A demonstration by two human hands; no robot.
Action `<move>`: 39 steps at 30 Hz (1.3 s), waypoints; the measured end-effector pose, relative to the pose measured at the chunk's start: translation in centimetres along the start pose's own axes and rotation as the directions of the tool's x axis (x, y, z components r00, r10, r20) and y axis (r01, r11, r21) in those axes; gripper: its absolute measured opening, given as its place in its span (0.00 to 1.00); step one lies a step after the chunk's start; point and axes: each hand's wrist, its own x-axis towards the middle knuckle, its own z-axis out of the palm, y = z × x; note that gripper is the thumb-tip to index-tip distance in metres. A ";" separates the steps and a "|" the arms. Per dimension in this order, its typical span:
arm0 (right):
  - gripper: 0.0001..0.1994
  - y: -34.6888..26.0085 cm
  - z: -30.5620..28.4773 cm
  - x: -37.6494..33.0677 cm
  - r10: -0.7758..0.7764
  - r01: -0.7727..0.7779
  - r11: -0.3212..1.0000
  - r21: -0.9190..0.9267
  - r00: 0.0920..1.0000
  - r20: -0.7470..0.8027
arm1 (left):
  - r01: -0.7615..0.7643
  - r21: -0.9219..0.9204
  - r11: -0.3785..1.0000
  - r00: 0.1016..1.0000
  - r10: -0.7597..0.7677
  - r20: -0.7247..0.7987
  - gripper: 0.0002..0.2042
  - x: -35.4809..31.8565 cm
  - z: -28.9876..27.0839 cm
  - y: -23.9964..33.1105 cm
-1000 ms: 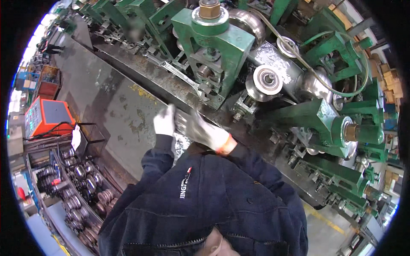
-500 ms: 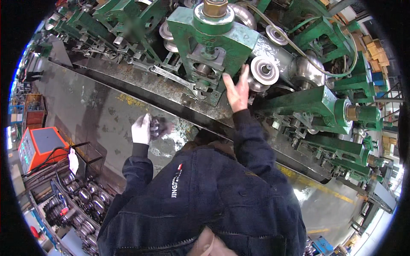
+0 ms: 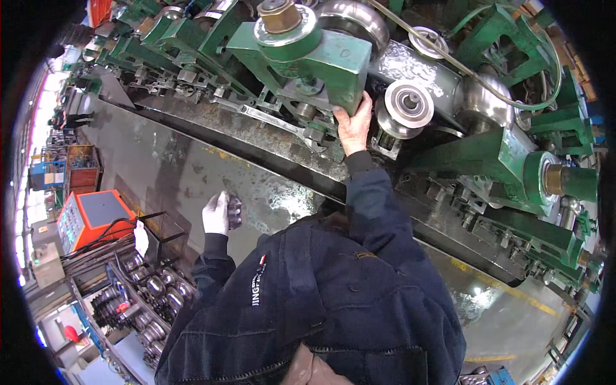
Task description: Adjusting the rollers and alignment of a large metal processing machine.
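My left hand (image 3: 216, 214), in a white glove, is closed around a small dark metal part (image 3: 234, 212) with a ribbed outline, held over the floor away from the machine. My bare right hand (image 3: 355, 128) grips the lower right side of a green machine stand (image 3: 340, 61), thumb on the front and fingers round the edge. A brass-coloured nut (image 3: 279, 16) tops the stand. Just right of that hand is a shiny grooved steel roller (image 3: 409, 106) on an upright shaft. An open-ended wrench (image 3: 273, 120) lies at the foot of the stand, left of my right hand.
More green stands (image 3: 494, 160) line the machine to the right. A pale hose (image 3: 449, 74) arches above the rollers. Along the front runs the machine bed's edge (image 3: 256, 165). At lower left are an orange control box (image 3: 96, 218) and a rack of steel rollers (image 3: 157, 285).
My right hand has shifted from beside the roller onto the green stand's edge. The left hand still holds the dark part. The whole view has turned and moved slightly.
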 end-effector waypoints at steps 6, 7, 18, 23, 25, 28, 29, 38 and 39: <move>0.52 0.9 0.4 -0.3 -0.003 0.007 0.996 0.084 0.999 -0.048 | 0.029 0.032 0.999 0.999 -0.028 -0.035 0.16 -3.6 1.8 2.4; 0.53 1.1 0.6 -0.3 -0.025 0.029 0.997 0.070 0.998 -0.061 | 0.024 0.039 0.999 0.999 -0.023 -0.040 0.16 -3.7 1.4 1.7; 0.52 0.5 0.3 0.1 -0.033 0.037 0.998 0.060 0.997 -0.074 | -0.027 0.094 0.995 0.997 0.034 -0.072 0.15 -3.0 -0.1 -2.6; 0.50 0.4 0.2 0.0 0.014 -0.013 0.990 0.137 1.000 -0.009 | 0.034 0.044 0.998 0.999 -0.034 0.008 0.14 0.1 -1.2 -3.2; 0.54 0.1 0.4 0.0 0.050 -0.046 0.993 0.112 0.998 -0.035 | -0.011 0.083 0.996 0.999 0.008 0.036 0.14 0.8 -0.9 -1.6; 0.54 1.2 0.8 -0.3 0.032 -0.019 0.991 0.129 0.995 -0.099 | 0.066 -0.007 0.998 0.991 -0.064 0.118 0.15 2.4 -1.4 -0.9; 0.54 1.6 0.9 -0.2 0.031 -0.015 0.989 0.149 0.993 -0.110 | 0.000 0.071 0.997 0.992 -0.009 0.129 0.15 3.6 -1.8 -1.2; 0.51 -0.7 1.0 -1.3 0.089 -0.075 0.984 0.160 0.992 -0.085 | -0.102 0.193 0.976 0.974 0.058 0.221 0.16 10.5 -5.0 -5.7; 0.49 -1.4 0.9 -1.4 0.092 -0.078 0.985 0.157 0.992 -0.087 | -0.113 0.200 0.973 0.969 0.063 0.241 0.16 11.1 -5.0 -5.8</move>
